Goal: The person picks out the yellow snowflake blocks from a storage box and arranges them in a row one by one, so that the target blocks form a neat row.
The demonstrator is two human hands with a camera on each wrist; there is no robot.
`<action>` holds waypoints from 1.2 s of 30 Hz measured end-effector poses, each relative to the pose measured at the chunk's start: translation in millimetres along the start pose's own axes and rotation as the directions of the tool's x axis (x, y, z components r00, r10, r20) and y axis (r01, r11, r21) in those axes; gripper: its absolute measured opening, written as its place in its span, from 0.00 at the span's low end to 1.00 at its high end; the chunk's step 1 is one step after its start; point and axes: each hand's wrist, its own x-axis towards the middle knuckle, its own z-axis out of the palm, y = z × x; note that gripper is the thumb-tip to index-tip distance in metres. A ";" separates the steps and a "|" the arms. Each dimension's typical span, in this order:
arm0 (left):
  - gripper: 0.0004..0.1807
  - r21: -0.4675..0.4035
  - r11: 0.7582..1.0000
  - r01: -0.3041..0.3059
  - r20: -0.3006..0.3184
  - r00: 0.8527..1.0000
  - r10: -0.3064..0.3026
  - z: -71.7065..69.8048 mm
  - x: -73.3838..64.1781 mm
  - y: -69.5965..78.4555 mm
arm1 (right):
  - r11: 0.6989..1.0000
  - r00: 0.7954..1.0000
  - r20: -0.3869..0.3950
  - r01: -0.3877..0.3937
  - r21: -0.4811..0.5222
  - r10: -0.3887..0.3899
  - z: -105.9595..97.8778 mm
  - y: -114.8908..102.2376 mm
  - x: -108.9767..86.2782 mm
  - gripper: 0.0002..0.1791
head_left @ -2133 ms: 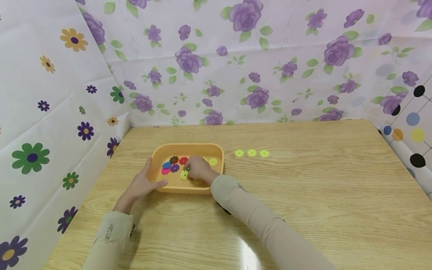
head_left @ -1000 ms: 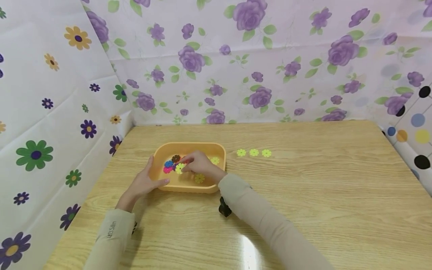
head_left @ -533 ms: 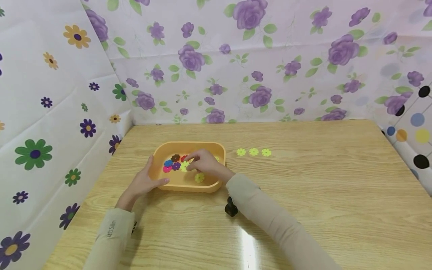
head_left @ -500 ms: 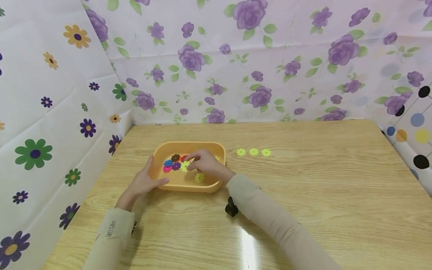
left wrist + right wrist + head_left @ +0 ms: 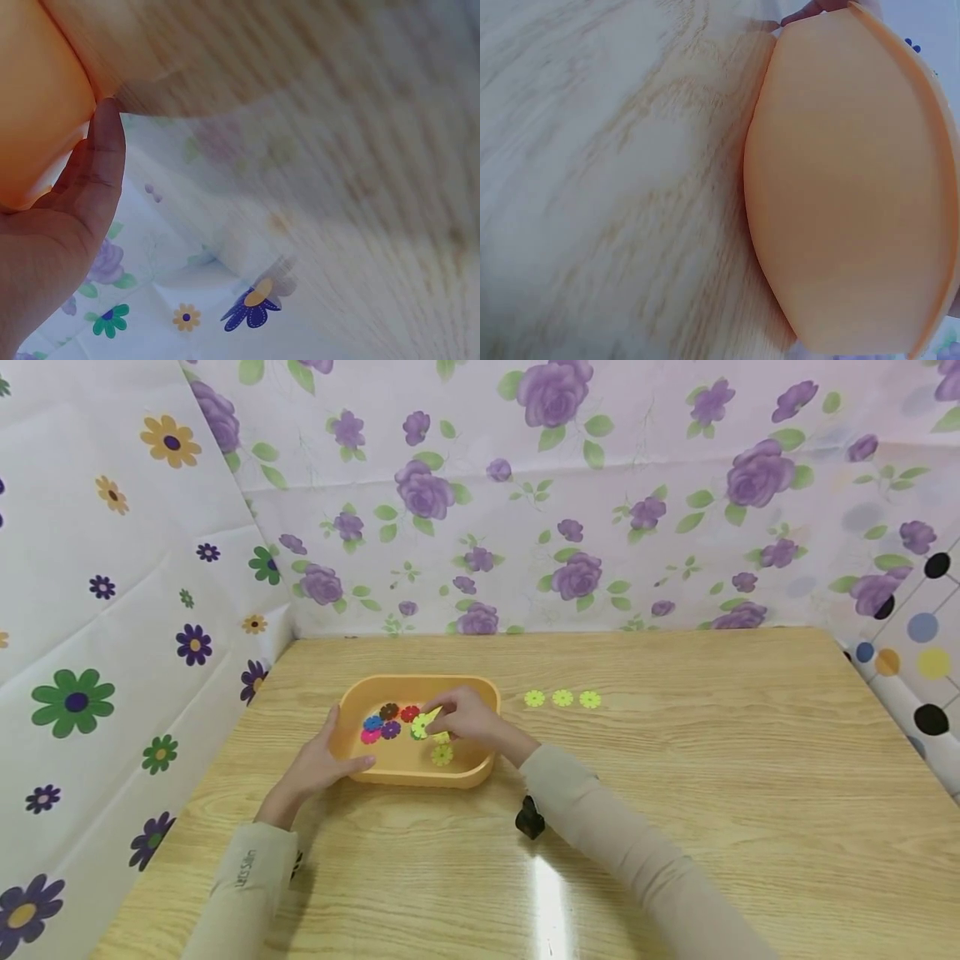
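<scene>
An orange plastic basket (image 5: 393, 767) stands on the table. My left hand (image 5: 318, 767) holds its left end, the thumb over the front rim and the fingers along the outer wall; in the left wrist view the fingers (image 5: 105, 161) lie against the orange wall. Over the basket's right half, my right hand (image 5: 467, 718) pinches a yellow flower-shaped plastic disc (image 5: 422, 727) between thumb and fingers. Another yellow edge shows by the fingertips. Below lies a yellow disc (image 5: 442, 755). To the left are red (image 5: 409, 714), brown, blue, purple and pink discs; a green one is mostly hidden.
Three yellow discs form a row right of the basket: the left disc (image 5: 534, 698), the middle disc (image 5: 562, 697) and the right disc (image 5: 590, 699). Flowered cloth (image 5: 495, 502) hangs behind and at the left. A black wrist device (image 5: 530, 817) sits under the right sleeve.
My right hand has reached left within the basket, then drawn back right with the yellow disc. The red disc is uncovered again. My left hand stays at the basket's left end.
</scene>
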 end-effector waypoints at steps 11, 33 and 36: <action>0.63 -0.001 1.000 0.004 0.007 1.000 -0.004 -1.0 -0.5 1.0 | 1.000 1.000 -0.021 0.006 0.003 -0.006 -14.2 -5.0 -10.2 0.16; 0.62 0.008 1.000 -0.005 0.000 1.000 0.005 -0.3 0.7 -0.1 | 0.999 0.999 -0.046 0.019 0.032 -0.017 -50.6 -4.0 -35.3 0.17; 0.62 0.009 1.000 -0.010 0.000 1.000 0.010 -0.2 0.7 0.2 | 0.999 0.998 -0.062 0.008 0.035 -0.005 -56.0 -3.1 -39.3 0.16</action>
